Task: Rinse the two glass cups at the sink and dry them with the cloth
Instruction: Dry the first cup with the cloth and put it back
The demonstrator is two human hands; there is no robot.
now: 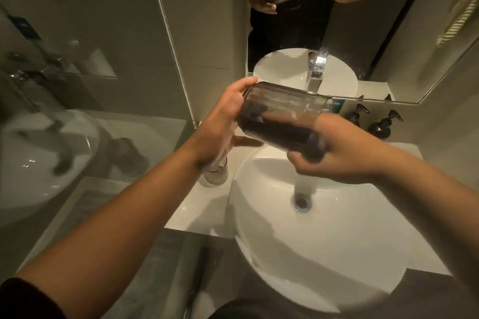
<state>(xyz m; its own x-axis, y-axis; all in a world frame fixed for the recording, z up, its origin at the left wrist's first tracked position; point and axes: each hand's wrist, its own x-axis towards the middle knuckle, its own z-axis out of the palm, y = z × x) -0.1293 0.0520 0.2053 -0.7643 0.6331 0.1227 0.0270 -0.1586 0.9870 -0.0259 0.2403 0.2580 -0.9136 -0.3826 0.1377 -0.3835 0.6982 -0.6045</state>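
- Smoked glass, the cup [281, 118] you are working on lies nearly on its side above the sink [259, 215], its closed base against your left hand [223, 122] and its open mouth turned toward the tap [316, 72], likely so you can reach every part of the wall.
- Your left hand grasps the base end with fingers spread around it; your right hand [334, 155] is clenched on a dark cloth [315, 146], pressing it to the cup's lower side, which reads as drying rather than rinsing.
- No water is visibly running from the tap, which fits that judgement.
- Your second cup [216, 175], clear and ribbed, stands upright on the counter [197, 210] just left of the basin, partly hidden by your left wrist; whether it is wet cannot be told.
- Pale stone counter, a white bowl-shaped basin with its drain [300, 201] open, two dark pump bottles [383, 124] at the back right, and a mirror [363, 21] on the wall behind make up a small, dim bathroom.
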